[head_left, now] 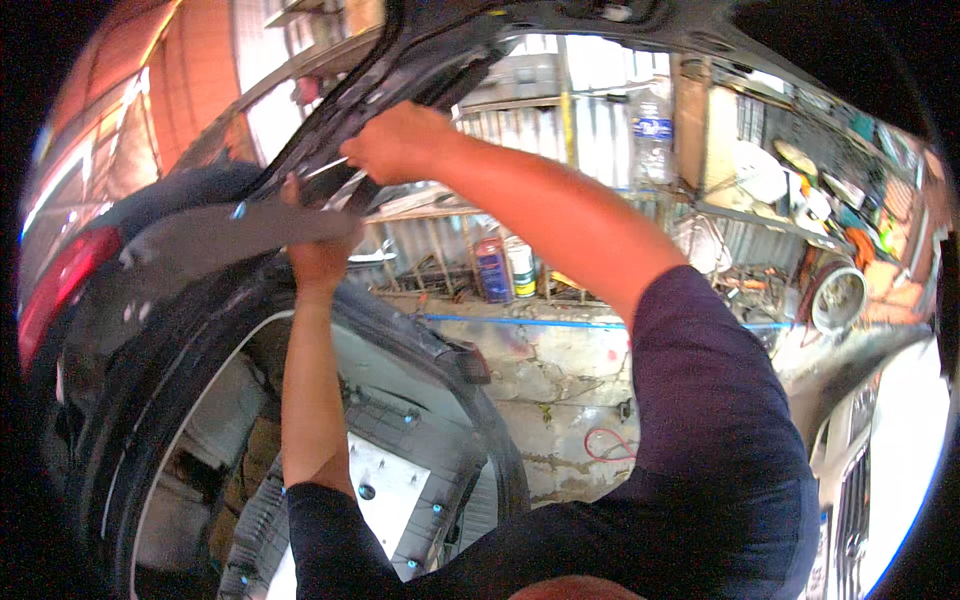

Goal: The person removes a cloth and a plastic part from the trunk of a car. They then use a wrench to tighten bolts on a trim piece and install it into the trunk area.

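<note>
My left hand is raised and closed around a curved dark grey trim piece with a small blue clip. Its thumb points up, and part of its fingers is behind the piece. Just above and to the right, my right hand is a closed fist beside the dark car frame. A thin, pale, rod-like thing sticks out from that fist toward my left thumb. Blur hides its exact kind. Below my left forearm lies a grey panel with several blue clips.
A red tail light sits at the far left. Shelves along the back wall hold a clear plastic bottle, a blue can and clutter. A wheel rim stands at right, near a white vehicle. Overhead is a dark raised lid.
</note>
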`<state>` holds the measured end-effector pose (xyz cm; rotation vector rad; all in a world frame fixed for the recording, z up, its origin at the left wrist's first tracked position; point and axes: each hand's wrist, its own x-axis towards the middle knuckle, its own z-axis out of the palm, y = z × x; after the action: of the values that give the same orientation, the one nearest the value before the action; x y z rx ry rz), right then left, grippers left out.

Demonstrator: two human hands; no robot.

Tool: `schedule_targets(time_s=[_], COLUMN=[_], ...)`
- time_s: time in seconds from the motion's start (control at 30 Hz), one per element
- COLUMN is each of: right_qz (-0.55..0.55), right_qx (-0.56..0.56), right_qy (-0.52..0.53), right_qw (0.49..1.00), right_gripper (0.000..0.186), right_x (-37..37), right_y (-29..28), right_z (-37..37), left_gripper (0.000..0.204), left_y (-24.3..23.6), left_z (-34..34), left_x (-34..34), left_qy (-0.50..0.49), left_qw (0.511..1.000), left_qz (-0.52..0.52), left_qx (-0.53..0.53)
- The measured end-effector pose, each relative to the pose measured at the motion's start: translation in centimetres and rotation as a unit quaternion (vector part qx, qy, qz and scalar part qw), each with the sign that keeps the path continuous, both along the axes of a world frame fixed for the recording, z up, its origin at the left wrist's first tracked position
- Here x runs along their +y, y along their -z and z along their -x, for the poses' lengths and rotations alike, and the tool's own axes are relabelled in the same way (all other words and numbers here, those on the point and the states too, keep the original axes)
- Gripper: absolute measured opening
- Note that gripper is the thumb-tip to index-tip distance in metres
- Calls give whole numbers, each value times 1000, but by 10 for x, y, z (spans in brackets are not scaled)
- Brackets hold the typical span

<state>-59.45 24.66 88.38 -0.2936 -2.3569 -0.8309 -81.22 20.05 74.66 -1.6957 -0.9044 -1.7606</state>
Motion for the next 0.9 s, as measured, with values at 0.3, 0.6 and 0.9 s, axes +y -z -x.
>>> schedule_targets(time_s=[0.3, 0.6, 0.9], right_qz=[41, 206, 568], right_qx=[23, -154, -216], right_qy=[-79, -197, -259], right_qw=[996, 946, 751], right_gripper=[26, 22, 23], right_x=[8, -41, -63], right_y=[41, 212, 401], right_z=[-12, -48, -66], left_gripper=[110, 84, 98], left_y=[8, 171, 307], left_z=[-17, -67, -141], left_x=[-61, -219, -351], left_qy=[-147, 44, 26], left_qw=[985, 943, 869], left_qz=[53, 313, 390], left_qx=[76, -101, -305])
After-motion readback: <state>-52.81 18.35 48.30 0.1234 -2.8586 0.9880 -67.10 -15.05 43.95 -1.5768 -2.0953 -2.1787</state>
